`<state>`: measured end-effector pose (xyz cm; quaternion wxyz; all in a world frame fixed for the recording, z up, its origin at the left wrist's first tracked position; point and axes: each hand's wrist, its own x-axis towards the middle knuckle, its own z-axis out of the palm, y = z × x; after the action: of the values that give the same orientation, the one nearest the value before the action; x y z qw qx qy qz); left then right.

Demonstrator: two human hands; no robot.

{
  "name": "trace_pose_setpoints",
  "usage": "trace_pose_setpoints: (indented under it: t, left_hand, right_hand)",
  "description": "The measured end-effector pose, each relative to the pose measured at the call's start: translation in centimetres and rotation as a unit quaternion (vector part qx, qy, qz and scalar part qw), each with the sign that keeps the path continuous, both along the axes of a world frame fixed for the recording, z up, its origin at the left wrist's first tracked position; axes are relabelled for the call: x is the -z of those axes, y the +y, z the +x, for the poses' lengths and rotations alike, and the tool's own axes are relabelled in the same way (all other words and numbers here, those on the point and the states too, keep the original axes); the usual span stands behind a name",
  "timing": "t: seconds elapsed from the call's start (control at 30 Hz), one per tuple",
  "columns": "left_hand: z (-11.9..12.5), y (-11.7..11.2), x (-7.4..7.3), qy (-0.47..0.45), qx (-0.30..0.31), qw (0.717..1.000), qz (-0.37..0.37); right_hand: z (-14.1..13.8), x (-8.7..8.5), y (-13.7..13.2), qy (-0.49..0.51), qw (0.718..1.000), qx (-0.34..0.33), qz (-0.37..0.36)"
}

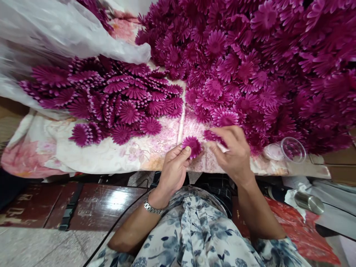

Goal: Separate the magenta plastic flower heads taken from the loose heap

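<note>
My left hand [175,166] is closed on a purple artificial flower head [191,147], with the thumb pressed over its lower left petals. Just to the right, my right hand [235,154] has its thumb and index finger apart. Another purple flower head [209,135] shows between and behind those fingers; whether they touch it I cannot tell. On the left lies a pile of stacked flower heads [129,112] with pale petal tips. A much larger heap of loose flower heads [214,88] covers the right and far side.
A floral cloth [139,152] covers the table. A clear plastic cup [293,150] lies on its side near the right front edge. White plastic sheeting [83,33] hangs over the left pile. Below the table are a dark red bench [94,207], a metal cylinder [309,203] and a red plastic bag [300,233].
</note>
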<state>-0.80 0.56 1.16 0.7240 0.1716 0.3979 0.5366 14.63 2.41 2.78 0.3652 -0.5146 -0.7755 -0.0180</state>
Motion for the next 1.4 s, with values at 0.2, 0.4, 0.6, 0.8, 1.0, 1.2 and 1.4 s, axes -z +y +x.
trace_pose_setpoints:
  t: [0.2, 0.4, 0.6, 0.8, 1.0, 1.2, 1.4]
  left_hand:
    - [0.5, -0.5, 0.4, 0.012, 0.059, 0.998, 0.0]
    - [-0.2, -0.9, 0.8, 0.046, 0.073, 0.996, 0.037]
    - [-0.4, -1.0, 1.1, 0.059, 0.079, 0.993, 0.061]
    - [-0.3, -0.9, 1.3, 0.043, 0.026, 0.997, 0.061]
    - [-0.8, -0.5, 0.1, 0.019, 0.001, 0.999, 0.027]
    - [-0.6, 0.0, 0.1, 0.012, -0.01, 1.0, 0.018]
    - [0.1, 0.1, 0.2, -0.002, 0.02, 1.0, 0.022]
  right_hand:
    - [-2.3, 1.4, -0.8, 0.055, 0.985, -0.114, -0.121]
    - [-1.5, 0.9, -0.3, 0.154, 0.958, -0.144, -0.196]
    - [-2.3, 0.8, -0.8, 0.085, 0.978, -0.138, -0.131]
    - [-2.5, 0.8, 0.0, 0.034, 0.995, -0.092, -0.035]
    - [1.1, 0.3, 2.5, -0.048, 0.987, 0.123, 0.09]
    - [3.4, 0.1, 1.6, -0.076, 0.977, 0.186, 0.077]
    - [2.8, 0.3, 0.7, -0.075, 0.981, 0.162, 0.068]
